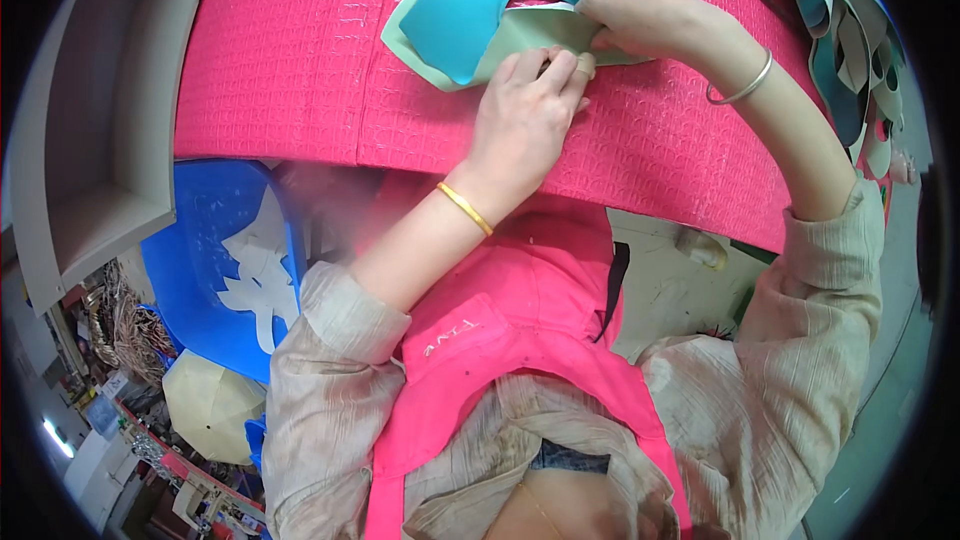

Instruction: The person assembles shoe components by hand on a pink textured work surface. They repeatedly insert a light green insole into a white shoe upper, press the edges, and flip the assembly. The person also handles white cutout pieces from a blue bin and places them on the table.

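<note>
A curved teal piece of sheet material [465, 20] lies over a larger pale green piece [545, 35] near the far middle of the pink table cover. The pale green shows past the teal along its left and near edges. My left hand [530, 110] is closed on the near edge of the pale green piece, its fingers bent and a beige wrap around one fingertip. On the right, my right hand [640, 15] has its fingers curled in at the end of the teal piece, pinching there. Its fingertips are partly hidden.
The shiny pink table cover [280, 70] spreads under the pieces. Several cut teal and white pieces [850, 50] hang at the right. A blue plastic chair [195, 260] with white scraps stands at the left, below a grey shelf [100, 140].
</note>
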`<act>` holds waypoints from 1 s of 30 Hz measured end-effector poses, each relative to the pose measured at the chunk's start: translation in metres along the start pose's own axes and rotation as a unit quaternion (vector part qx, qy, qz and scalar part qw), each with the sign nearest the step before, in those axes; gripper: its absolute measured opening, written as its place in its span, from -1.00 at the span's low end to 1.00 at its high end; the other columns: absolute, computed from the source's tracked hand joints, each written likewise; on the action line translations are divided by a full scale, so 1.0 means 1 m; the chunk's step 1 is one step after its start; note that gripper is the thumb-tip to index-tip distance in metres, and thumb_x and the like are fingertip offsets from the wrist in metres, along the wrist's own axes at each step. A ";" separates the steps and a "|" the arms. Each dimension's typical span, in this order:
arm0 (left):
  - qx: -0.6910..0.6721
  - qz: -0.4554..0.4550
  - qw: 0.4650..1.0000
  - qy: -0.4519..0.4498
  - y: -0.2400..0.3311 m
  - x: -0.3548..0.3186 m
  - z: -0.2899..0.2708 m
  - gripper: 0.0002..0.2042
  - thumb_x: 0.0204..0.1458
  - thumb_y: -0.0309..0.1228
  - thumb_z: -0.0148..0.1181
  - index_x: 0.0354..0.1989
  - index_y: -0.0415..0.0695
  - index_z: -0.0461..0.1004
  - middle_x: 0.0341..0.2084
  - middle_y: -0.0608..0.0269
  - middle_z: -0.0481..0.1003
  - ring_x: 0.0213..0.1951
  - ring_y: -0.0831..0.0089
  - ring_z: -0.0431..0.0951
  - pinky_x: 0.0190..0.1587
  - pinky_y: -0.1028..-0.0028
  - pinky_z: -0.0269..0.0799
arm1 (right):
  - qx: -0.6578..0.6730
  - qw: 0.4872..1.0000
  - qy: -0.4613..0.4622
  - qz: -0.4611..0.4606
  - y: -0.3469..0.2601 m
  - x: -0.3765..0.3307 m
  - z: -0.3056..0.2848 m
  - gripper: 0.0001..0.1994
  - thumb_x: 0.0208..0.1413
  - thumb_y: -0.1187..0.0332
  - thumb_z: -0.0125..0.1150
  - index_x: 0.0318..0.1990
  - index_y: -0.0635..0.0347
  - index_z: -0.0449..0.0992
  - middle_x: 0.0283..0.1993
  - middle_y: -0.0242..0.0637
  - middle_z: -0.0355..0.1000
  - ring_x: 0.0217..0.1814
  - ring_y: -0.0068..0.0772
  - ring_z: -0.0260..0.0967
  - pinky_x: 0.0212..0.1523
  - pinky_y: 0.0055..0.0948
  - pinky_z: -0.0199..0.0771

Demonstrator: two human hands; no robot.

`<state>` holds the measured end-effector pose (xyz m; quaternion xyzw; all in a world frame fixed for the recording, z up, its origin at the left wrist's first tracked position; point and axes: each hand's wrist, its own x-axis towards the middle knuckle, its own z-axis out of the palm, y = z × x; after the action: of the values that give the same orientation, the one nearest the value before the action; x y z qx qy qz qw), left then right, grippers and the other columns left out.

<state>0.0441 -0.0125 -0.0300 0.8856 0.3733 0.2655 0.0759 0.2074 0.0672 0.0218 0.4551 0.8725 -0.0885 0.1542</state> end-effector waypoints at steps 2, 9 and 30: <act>0.016 0.012 1.000 0.007 0.004 0.005 0.003 -0.66 -0.19 -0.40 0.16 -0.16 -0.14 0.40 -0.32 0.25 0.33 -0.25 0.34 0.33 -0.16 0.37 0.29 | -0.009 0.999 -0.033 -0.004 0.000 0.002 -0.001 -0.87 -0.26 0.42 0.22 -0.48 0.27 0.50 -0.49 -0.06 0.43 -0.39 -0.10 0.42 -0.36 -0.27 0.43; -0.009 0.008 1.000 0.004 0.011 0.013 0.015 -0.67 -0.18 -0.37 0.16 -0.17 -0.13 0.41 -0.32 0.28 0.31 -0.25 0.33 0.31 -0.13 0.36 0.26 | -0.088 0.993 -0.068 -0.047 0.012 0.001 -0.003 -0.90 -0.33 0.51 0.19 -0.53 0.27 0.48 -0.54 -0.06 0.42 -0.40 -0.09 0.42 -0.37 -0.29 0.43; 0.126 0.064 0.990 -0.007 0.049 0.049 0.047 -0.80 -0.23 -0.44 0.03 -0.42 -0.22 0.50 -0.29 0.12 0.35 -0.17 0.26 0.31 0.00 0.39 0.18 | 0.009 0.981 0.189 -0.031 0.032 -0.042 -0.006 -0.81 -0.26 0.57 0.08 -0.37 0.33 0.42 -0.47 -0.03 0.35 -0.35 -0.13 0.37 -0.36 -0.31 0.39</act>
<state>0.1279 -0.0094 -0.0333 0.9121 0.3460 0.2143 -0.0502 0.2552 0.0550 0.0421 0.4377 0.8988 -0.0136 -0.0208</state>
